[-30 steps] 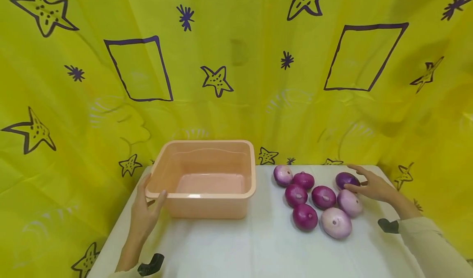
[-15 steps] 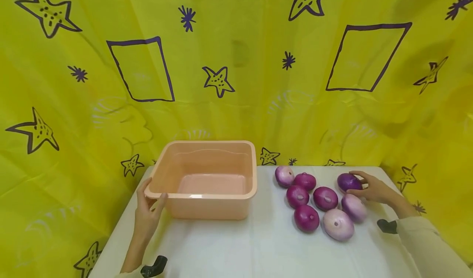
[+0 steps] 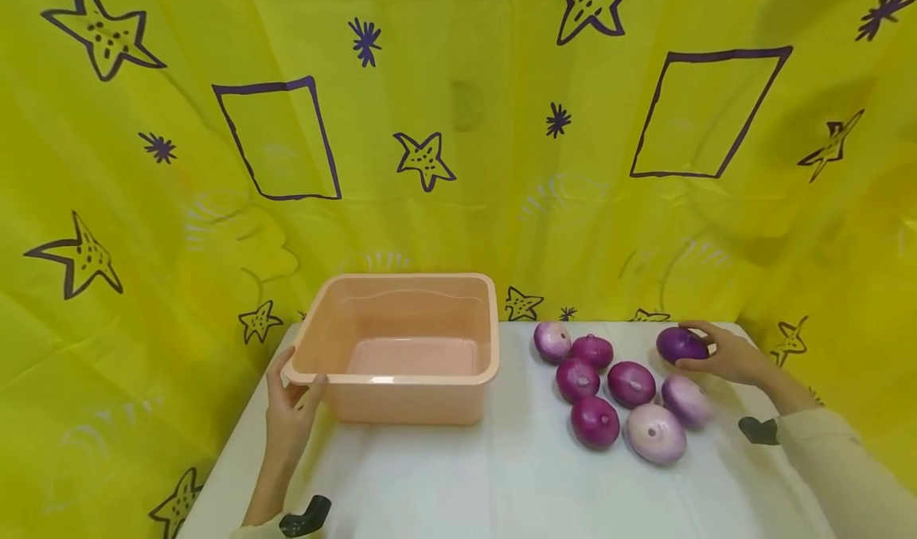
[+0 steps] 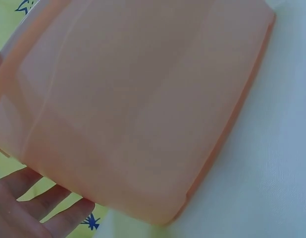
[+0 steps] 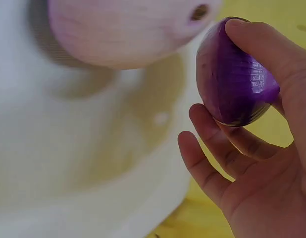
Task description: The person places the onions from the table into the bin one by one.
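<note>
Here the right hand (image 3: pixel 727 356) grips a dark purple onion (image 3: pixel 680 345) at three o'clock; the left hand (image 3: pixel 290 412) clasps the tub (image 3: pixel 401 380) rim at nine.

No readable text, label, brand, number or sign is shown in any view. Only hand-drawn dark purple stars, asterisks and empty four-sided outlines are printed on the yellow fabric backdrop (image 3: pixel 458 125); none of these marks forms a letter or digit.
</note>
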The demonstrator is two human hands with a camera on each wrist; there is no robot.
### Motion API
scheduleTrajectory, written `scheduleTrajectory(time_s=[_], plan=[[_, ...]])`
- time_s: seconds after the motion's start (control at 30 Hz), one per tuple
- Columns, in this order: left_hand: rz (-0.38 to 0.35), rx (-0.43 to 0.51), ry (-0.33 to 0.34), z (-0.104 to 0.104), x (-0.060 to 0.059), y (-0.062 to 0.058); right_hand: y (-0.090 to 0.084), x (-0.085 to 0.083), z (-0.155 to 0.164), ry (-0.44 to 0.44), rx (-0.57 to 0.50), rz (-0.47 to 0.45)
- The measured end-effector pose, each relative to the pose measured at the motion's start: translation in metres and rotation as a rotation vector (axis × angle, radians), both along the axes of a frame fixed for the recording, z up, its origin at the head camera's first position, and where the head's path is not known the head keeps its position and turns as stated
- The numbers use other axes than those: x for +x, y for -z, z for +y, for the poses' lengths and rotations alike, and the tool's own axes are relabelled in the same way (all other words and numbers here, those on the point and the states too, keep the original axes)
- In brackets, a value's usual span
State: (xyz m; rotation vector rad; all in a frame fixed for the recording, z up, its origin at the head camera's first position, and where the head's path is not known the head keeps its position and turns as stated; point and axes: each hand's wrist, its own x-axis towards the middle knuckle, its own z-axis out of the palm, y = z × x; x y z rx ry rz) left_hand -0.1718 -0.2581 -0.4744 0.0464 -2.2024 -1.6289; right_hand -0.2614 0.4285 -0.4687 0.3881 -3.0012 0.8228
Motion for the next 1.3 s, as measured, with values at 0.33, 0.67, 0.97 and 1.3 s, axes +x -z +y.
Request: scheduleTrajectory(time_s=[0.33,0.67,0.97,1.3], plan=[[-0.022,0.085,-0.013,0.007,0.001,-0.001,-0.056,-0.008,-0.011,-0.048,-0.009,0.044],[-0.034,0.115,-0.006,0.012,0.0,0.0,-0.113,-0.01,-0.046,-0.083,-0.045,0.122],[-0.033,0.116,-0.011,0.011,0.0,0.002,-0.159,-0.026,-0.114,-0.199,-0.069,0.073],[0.003,0.071,-0.026,0.013,0.001,0.009,-0.166,-0.048,-0.201,-0.36,-0.131,0.076]])
